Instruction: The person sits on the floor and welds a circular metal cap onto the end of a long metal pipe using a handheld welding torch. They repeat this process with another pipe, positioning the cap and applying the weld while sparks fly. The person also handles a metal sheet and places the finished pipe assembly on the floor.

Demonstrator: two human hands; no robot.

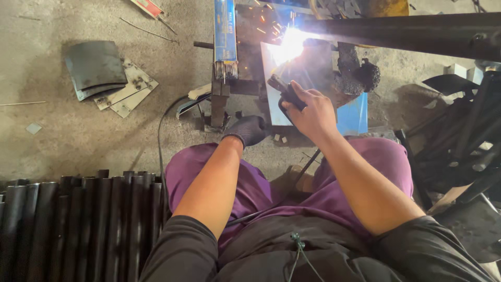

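Note:
My right hand [312,114] is bare and grips a black welding electrode holder [284,91]. A bright arc with sparks [291,42] burns ahead of it, against a pale metal sheet [271,68] and a dark steel beam [407,32]. A black glove covers my left hand [247,129], which rests closed near the sheet's lower left edge, beside an upright metal post [219,102]. What the gloved fingers hold is hidden. My purple trousers fill the lower middle.
A blue box of welding rods [225,31] stands on the post. Scrap metal plates [112,83] lie on the concrete floor at left. Several black pipes [78,224] are stacked at lower left, dark metal parts [459,136] at right. A black cable [162,136] runs across the floor.

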